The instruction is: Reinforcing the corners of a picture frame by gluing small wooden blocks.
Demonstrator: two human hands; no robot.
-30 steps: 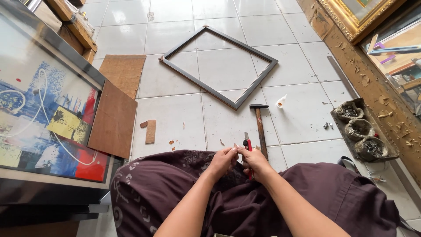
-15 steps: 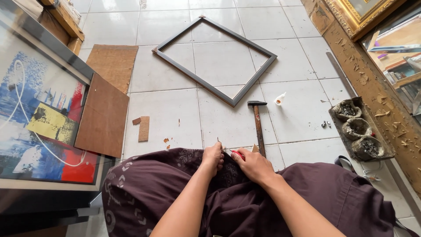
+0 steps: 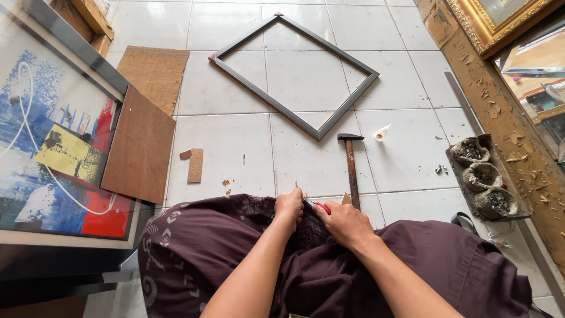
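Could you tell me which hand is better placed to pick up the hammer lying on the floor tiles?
The right hand, probably: the hammer lies just beyond it, its handle end nearest. The left hand sits further aside. Both hands are busy with a red-handled tool.

The floor (image 3: 247, 135) is glazed white tile with a dull sheen and dark grout lines. On it, the empty frame (image 3: 294, 73) looks like smooth dark-painted wood, matt. Just below the frame, the hammer (image 3: 352, 171) has a dark metal head and a worn wooden handle. Left of the frame lie rough brown fibreboard sheets (image 3: 144, 118), matt. The tool (image 3: 321, 206) between the hands has glossy red plastic grips. The lap cloth (image 3: 329, 265) is soft, matt maroon fabric.
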